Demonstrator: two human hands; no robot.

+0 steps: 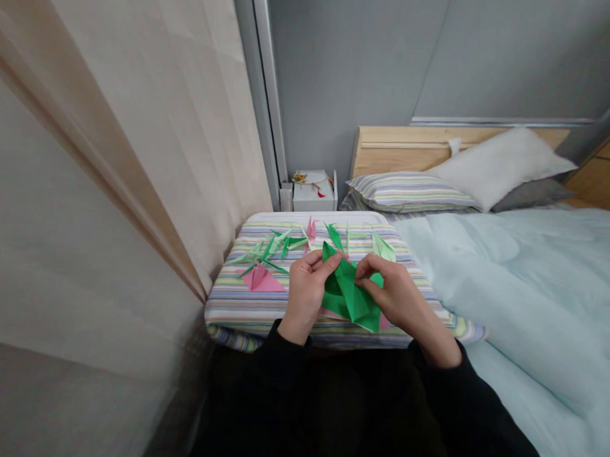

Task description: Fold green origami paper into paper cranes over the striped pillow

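Note:
A partly folded sheet of green origami paper [353, 293] is between my hands, over the near right part of the small table. My left hand [305, 288] pinches its upper left corner between thumb and fingers. On the other side, my right hand [390, 288] grips a raised flap near the middle, thumb and forefinger pressed together. Pink paper edges [385, 320] peek out from beneath the green sheet. Left of my hands lie a folded pink piece [260, 279] and several green and light green paper cranes [279, 241]. A pink crane [311, 230] stands farther back.
A striped cloth [242, 309] covers the table [315, 217]. A beige curtain [229, 119] hangs close on the left. To the right is a bed with a pale blue quilt [524, 263] and pillows [416, 191]. A white bedside cabinet [308, 200] stands behind.

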